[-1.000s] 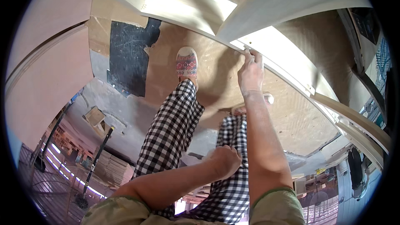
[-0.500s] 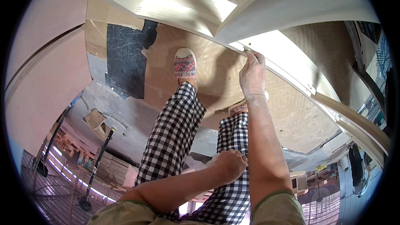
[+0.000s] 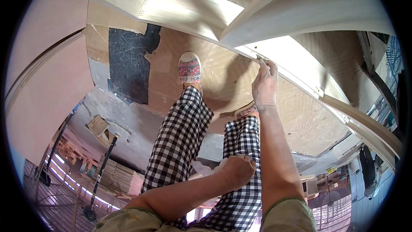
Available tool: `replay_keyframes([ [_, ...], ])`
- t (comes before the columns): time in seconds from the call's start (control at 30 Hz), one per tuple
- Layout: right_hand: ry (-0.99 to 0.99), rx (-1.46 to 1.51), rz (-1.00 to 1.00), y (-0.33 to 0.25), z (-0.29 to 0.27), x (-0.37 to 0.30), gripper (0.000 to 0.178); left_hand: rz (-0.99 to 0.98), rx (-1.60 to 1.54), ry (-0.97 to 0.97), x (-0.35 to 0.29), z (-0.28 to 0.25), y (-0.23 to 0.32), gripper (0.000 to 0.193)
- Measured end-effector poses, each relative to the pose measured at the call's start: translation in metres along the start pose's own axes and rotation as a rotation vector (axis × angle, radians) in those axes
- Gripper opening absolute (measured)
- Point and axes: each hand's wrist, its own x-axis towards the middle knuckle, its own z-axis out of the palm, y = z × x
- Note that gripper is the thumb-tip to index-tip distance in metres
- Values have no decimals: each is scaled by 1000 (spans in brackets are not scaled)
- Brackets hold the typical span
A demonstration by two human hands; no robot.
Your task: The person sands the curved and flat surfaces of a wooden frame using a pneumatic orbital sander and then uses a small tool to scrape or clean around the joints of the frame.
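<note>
The right hand [image 3: 265,87] reaches up with its fingertips pinched on the edge of a pale wooden panel [image 3: 300,66] that slants across the upper right, while the left hand [image 3: 235,171] rests curled in a loose fist against the checked trousers [image 3: 184,137], holding nothing visible.

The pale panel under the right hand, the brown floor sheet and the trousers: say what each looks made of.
Panel: pale, unpainted wood by the look, with faint grain lines and a matt face; the right hand touches its edge. Floor sheet: probably hardboard or cardboard, brown, dull, with ragged torn edges. Trousers: woven cloth in a black-and-white check, creased at the knee. The left hand rests closed at the thigh.
</note>
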Motion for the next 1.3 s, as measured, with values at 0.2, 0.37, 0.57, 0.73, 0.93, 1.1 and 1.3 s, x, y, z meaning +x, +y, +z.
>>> replay_keyframes([
  [0.2,-8,-225,-102,12,-1,-1,38,7,10,10,0,4,1,21],
  [0.37,16,-109,-139,7,-9,2,34,4,-35,40,0,-4,2,21],
  [0.57,-72,-128,-139,1,-12,7,32,18,-10,-40,2,-8,6,22],
  [0.73,-2,-79,-149,14,-8,3,32,37,8,-22,11,-9,8,23],
  [0.93,-70,-54,-176,6,-9,9,30,31,68,-80,9,-13,12,26],
  [1.1,-178,-24,10,-8,-24,17,29,13,-9,-33,13,-13,24,24],
  [1.3,-344,88,-184,-19,-9,10,26,-68,-165,-115,16,-4,4,25],
])
